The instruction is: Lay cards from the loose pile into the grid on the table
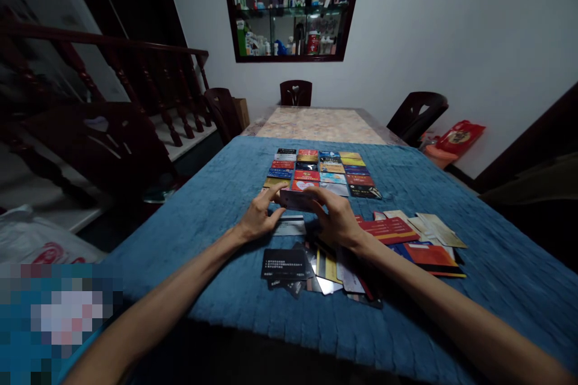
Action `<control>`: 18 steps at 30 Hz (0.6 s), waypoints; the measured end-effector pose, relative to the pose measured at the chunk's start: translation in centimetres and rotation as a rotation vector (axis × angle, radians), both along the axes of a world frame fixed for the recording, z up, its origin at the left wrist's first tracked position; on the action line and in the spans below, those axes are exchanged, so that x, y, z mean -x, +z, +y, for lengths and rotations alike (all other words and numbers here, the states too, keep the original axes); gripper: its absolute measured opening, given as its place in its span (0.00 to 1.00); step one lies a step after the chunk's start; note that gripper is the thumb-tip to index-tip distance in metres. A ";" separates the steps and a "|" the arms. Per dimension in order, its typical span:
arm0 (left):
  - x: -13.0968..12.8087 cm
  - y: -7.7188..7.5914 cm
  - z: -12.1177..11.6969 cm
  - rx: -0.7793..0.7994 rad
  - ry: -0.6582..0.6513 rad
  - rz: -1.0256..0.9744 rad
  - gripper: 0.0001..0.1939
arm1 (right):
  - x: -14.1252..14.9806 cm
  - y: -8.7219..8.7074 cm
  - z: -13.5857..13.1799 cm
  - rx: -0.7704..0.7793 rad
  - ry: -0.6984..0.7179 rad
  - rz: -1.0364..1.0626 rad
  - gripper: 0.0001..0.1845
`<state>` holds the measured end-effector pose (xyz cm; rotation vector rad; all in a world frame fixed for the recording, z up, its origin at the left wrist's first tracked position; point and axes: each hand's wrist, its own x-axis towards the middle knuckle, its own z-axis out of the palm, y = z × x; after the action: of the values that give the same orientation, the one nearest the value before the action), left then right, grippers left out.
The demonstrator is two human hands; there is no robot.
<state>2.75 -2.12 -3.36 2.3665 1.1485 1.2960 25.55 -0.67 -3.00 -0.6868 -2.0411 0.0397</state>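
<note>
In the head view, a card grid (307,176) lies on the blue cloth (203,192), in four columns with about five cards each. That arrangement looks neat and well advanced, though the nearest row is partly hidden by the fingers.

At the grid's near edge, the left hand (258,216) and the right hand (338,216) hold one card (298,198) between them. The left appears to pinch its left end with thumb and fingers, while the right is closed on its other end. This card is raised and out of the rows.

Much seems left outside the grid. A pale card with a dark stripe (289,225) lies just nearer than it, by the left hand. Nearer still, a loose pile of cards (284,264) overlaps untidily. Near and to the right of the grid, a spread heap of cards (391,230) lies unaligned; their total cannot be counted.
</note>
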 end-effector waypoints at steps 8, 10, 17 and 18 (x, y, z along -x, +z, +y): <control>-0.3 0.0 -0.5 -0.009 0.039 0.034 0.27 | 0.2 -0.1 0.0 0.010 -0.009 0.035 0.14; -0.4 0.0 -0.6 -0.010 0.045 0.035 0.27 | 0.2 0.0 -0.1 0.011 -0.011 0.032 0.14; -0.7 0.3 -0.9 -0.019 0.043 -0.010 0.23 | 0.4 1.1 -1.5 0.022 -0.025 -0.116 0.19; -0.7 0.4 -1.0 0.004 0.034 -0.023 0.23 | 0.4 1.2 -1.6 0.025 -0.036 -0.135 0.20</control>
<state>3.49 -3.16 -3.00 2.3332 1.1883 1.3267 25.14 -2.31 -1.76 -0.7598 -2.1596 -0.0016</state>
